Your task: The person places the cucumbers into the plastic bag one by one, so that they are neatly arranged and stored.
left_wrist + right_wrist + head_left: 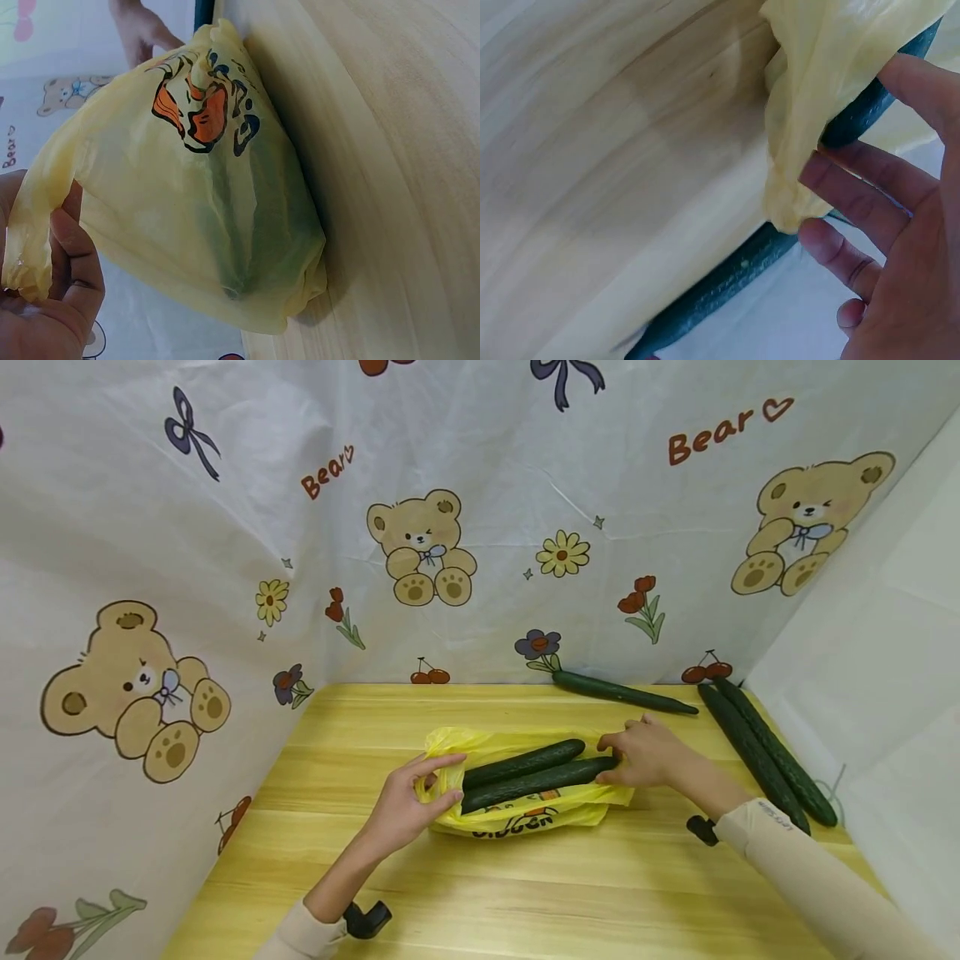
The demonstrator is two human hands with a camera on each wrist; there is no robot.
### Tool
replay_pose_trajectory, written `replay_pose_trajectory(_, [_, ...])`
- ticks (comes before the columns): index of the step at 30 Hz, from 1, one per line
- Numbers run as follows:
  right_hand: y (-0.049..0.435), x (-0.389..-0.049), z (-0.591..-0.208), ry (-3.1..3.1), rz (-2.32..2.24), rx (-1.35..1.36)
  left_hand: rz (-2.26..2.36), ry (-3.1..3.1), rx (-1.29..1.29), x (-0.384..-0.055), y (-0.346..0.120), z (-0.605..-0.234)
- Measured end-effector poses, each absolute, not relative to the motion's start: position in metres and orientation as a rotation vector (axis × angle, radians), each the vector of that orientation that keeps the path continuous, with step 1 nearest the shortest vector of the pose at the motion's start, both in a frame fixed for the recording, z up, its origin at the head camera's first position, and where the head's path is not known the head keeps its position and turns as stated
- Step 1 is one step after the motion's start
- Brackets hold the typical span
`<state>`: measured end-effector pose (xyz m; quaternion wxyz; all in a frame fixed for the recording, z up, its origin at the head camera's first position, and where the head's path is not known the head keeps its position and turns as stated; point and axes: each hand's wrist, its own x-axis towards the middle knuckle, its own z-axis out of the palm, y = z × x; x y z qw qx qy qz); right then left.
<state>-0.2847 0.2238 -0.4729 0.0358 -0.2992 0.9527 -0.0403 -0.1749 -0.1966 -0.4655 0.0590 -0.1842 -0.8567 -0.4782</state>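
Observation:
A yellow plastic bag (577,814) with a printed duck lies on its side on the table, its mouth spread. Two dark green cucumbers sit in it side by side, a rear cucumber (525,762) and a front cucumber (540,782). My left hand (401,810) grips the bag's left end; in the left wrist view its fingers curl round the bag handle (34,240). At the right end, my right hand (648,753) holds the tip of the front cucumber between thumb and fingers, beside the bag's edge. The right wrist view shows this cucumber tip (855,116) within the fingers.
Behind the bag, a loose cucumber (622,691) lies along the table's back edge. Two more cucumbers (765,752) lie together at the right edge. A bear-printed cloth (487,643) rises at the back and left, and a white wall (885,693) at the right.

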Motion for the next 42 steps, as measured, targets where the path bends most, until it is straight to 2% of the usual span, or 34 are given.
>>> replay_pose_trajectory(4, [0.233, -0.281, -0.471, 2.947, -0.133, -0.927, -1.447, -2.586, -0.557, -0.176, -0.197, -0.465])
replay_pose_trajectory(14, [0.259, -0.278, -0.478, 2.820, -0.507, -0.868, -1.484, -2.587, -0.543, -0.174, -0.195, -0.466])
replay_pose_trajectory(24, [0.299, -0.258, -0.469, 2.888, -0.762, -0.854, -1.470, -2.597, -0.547, -0.172, -0.194, -0.466])
replay_pose_trajectory(33, [0.356, -0.234, -0.477, 3.002, -0.692, -0.721, -1.482, -2.591, -0.547, -0.170, -0.194, -0.467])
replay_pose_trajectory(42, [0.416, -0.212, -0.496, 3.118, -0.403, -0.385, -1.510, -2.589, -0.530, -0.169, -0.191, -0.468])
